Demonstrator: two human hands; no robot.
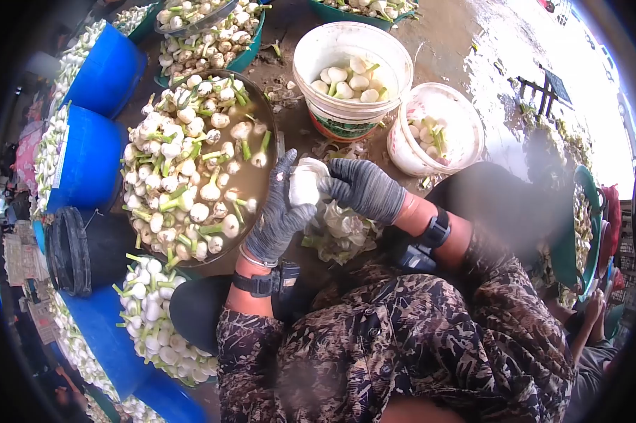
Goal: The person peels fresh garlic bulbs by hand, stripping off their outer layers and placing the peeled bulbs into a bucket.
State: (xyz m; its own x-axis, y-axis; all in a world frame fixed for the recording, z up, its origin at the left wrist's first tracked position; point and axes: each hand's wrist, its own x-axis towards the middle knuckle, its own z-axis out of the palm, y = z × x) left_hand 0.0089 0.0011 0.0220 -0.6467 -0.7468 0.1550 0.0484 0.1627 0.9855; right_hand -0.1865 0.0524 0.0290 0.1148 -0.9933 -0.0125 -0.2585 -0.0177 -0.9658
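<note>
Both my hands wear grey gloves and meet in front of my lap around a white bulb, which looks like fresh garlic (306,183). My left hand (274,220) is closed about its left and lower side. From the right, my right hand (368,189) pinches the bulb's edge with bent fingers. Below them lies a heap of pale peeled skins (342,236). Left of my hands, a wide round basin (274,123) holds brownish water and many bulbs with cut green stems, several of them muddy.
Ahead stand a white bucket (304,60) and a smaller white pail (400,137), both holding clean bulbs. Blue tubs (85,162) and a black bucket (71,250) line the left. Piled peeled bulbs (155,310) sit by my left knee. At far right another person's arm (586,321) shows.
</note>
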